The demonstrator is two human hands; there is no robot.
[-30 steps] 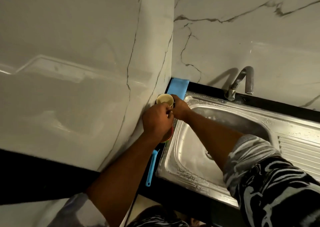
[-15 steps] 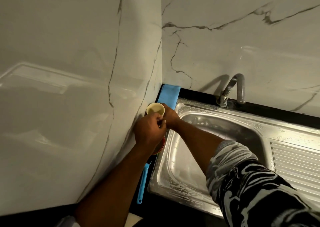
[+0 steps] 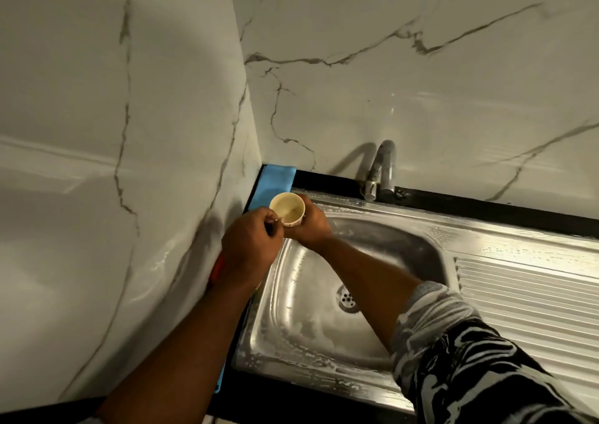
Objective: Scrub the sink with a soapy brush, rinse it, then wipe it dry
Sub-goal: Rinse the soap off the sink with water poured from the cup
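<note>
Head view: sink corner, cup in hand

Right hand [image 3: 311, 226]: wraps round a small cream cup [image 3: 287, 209], fingers curled on its far side. Holds it upright, mouth towards the camera, above the far-left corner of the sink [image 3: 308, 310].

Left hand [image 3: 249, 245]: fingers curled tight, knuckles up, touching the cup's near rim. Shows a small pale bit between thumb and forefinger; cannot tell what, nor whether gripped.

Cup: pale yellowish liquid inside.

Sink: stainless steel, set in a black counter [image 3: 453, 203] against marble-look walls [image 3: 389, 67]. Lies below and to the right of both hands. Carries white suds along the near and left rims and on the basin floor. Round drain [image 3: 346, 299] mid-basin, ribbed drainboard [image 3: 525, 294] to the right, tap [image 3: 382, 171] at the back edge.

Blue cloth [image 3: 275, 180]: lies flat in the wall corner, just behind the cup.

Blue handle [image 3: 220, 381]: lies along the sink's left edge, mostly hidden under the left forearm.

Red item [image 3: 217, 269]: peeks out beside the left wrist, too hidden to name.
</note>
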